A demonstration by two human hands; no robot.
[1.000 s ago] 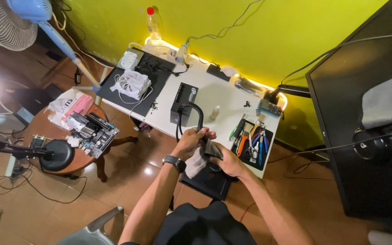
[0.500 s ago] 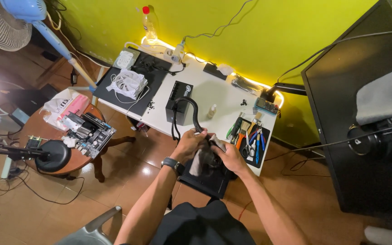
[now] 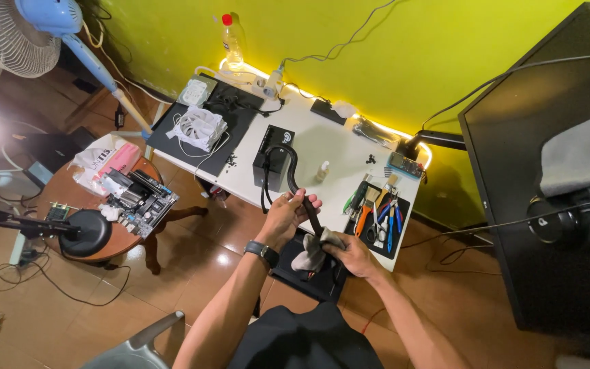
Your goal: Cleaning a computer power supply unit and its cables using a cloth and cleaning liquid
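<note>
My left hand (image 3: 287,217), with a dark watch on its wrist, grips a black ribbed tube (image 3: 289,166) that curves up to a black boxy cooler block (image 3: 270,154) on the white table (image 3: 336,140). My right hand (image 3: 351,253) holds a grey-white cloth (image 3: 313,251) wrapped around the lower stretch of the same tube. Below both hands lies a flat black radiator (image 3: 303,279), partly hidden by them.
A black mat (image 3: 209,133) holds white fans (image 3: 199,128). Pliers and screwdrivers (image 3: 377,210) lie on a dark tray at the right. A motherboard (image 3: 138,193) sits on a round wooden stool. A standing fan (image 3: 32,31), a bottle (image 3: 232,41) and a monitor (image 3: 548,191) surround the table.
The view has shifted slightly. My right hand with the cloth has slid a little lower along the tube, while my left hand keeps its grip higher up.
</note>
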